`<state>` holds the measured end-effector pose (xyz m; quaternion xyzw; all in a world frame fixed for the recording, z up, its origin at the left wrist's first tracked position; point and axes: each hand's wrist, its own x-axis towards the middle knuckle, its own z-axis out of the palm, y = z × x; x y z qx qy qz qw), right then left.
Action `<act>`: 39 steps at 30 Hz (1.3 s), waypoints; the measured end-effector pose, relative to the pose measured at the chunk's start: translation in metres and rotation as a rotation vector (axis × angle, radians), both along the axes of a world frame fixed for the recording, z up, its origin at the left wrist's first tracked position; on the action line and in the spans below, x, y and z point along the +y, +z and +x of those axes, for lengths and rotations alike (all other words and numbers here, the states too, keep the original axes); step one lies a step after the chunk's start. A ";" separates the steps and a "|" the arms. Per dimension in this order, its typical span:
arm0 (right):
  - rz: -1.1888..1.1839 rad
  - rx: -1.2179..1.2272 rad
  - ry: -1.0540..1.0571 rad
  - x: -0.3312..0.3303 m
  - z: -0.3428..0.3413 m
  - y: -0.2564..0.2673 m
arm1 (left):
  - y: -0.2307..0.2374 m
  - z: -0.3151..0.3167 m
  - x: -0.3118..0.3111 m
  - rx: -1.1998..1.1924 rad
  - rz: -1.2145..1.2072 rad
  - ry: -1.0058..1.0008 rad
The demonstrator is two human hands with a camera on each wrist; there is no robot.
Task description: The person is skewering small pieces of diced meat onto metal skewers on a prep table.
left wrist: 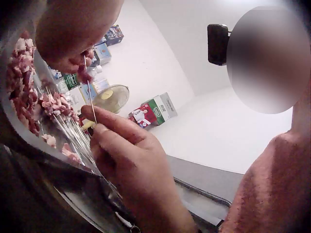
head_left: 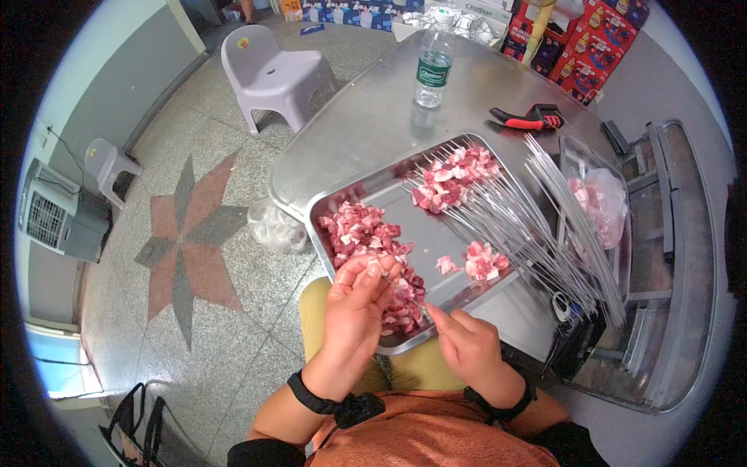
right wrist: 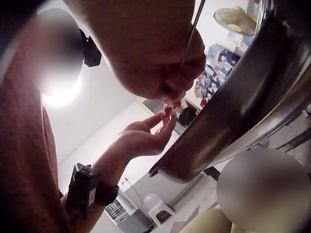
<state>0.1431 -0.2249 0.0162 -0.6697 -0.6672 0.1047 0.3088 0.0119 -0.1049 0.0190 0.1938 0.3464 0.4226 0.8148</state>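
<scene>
My right hand [head_left: 470, 347] pinches a thin metal skewer [left wrist: 91, 104] between thumb and forefinger. A piece of meat [left wrist: 84, 74] is on the skewer's upper part, held in the fingers of my left hand [head_left: 356, 311]. Both hands are over the near edge of a metal tray [head_left: 401, 237]. Under and beyond the left hand lies a pile of cut raw meat [head_left: 358, 227]. Loaded skewers [head_left: 455, 175] rest at the tray's far side, their bare ends pointing right. Pale pieces [head_left: 484, 261] lie near the tray's right side.
Bare skewers [head_left: 576, 226] lie right of the tray, beside a plastic bag [head_left: 603, 204]. A water bottle [head_left: 433, 68] and a red-and-black tool [head_left: 531, 117] stand or lie farther back on the metal table [head_left: 350, 117]. A plastic chair [head_left: 272, 74] is beyond the table's left edge.
</scene>
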 end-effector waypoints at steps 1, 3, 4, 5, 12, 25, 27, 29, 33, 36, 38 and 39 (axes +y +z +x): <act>0.000 -0.001 -0.001 0.000 0.000 -0.001 | -0.001 0.001 0.000 0.004 0.036 0.003; 0.029 -0.009 -0.018 0.000 -0.001 -0.004 | 0.000 0.004 -0.003 0.020 0.051 0.006; 0.031 -0.011 -0.020 0.001 -0.002 -0.006 | 0.000 0.005 -0.003 0.035 0.067 0.008; 0.058 -0.019 -0.035 0.001 -0.003 -0.010 | -0.001 0.006 -0.004 0.033 0.067 0.007; 0.094 -0.036 -0.080 0.004 -0.009 -0.013 | 0.005 0.010 -0.006 0.043 -0.087 0.045; 0.034 -0.019 -0.007 0.000 0.004 -0.004 | 0.000 0.001 0.003 -0.016 0.060 -0.211; 0.018 -0.033 -0.005 -0.001 0.005 -0.003 | -0.010 -0.001 0.006 -0.007 0.089 -0.234; 0.014 -0.026 -0.004 -0.003 0.006 -0.003 | -0.013 -0.002 0.005 0.003 0.118 -0.258; 0.057 0.024 -0.019 -0.002 0.004 -0.001 | -0.011 0.002 -0.001 -0.038 0.040 -0.125; 0.046 0.010 -0.026 -0.004 0.002 -0.002 | -0.011 0.008 -0.004 -0.072 0.017 -0.007; 0.041 -0.019 -0.013 -0.004 0.001 -0.002 | -0.010 0.012 -0.006 -0.091 0.035 0.025; 0.035 -0.047 -0.001 -0.004 0.000 -0.003 | -0.010 0.014 -0.007 -0.082 0.058 0.037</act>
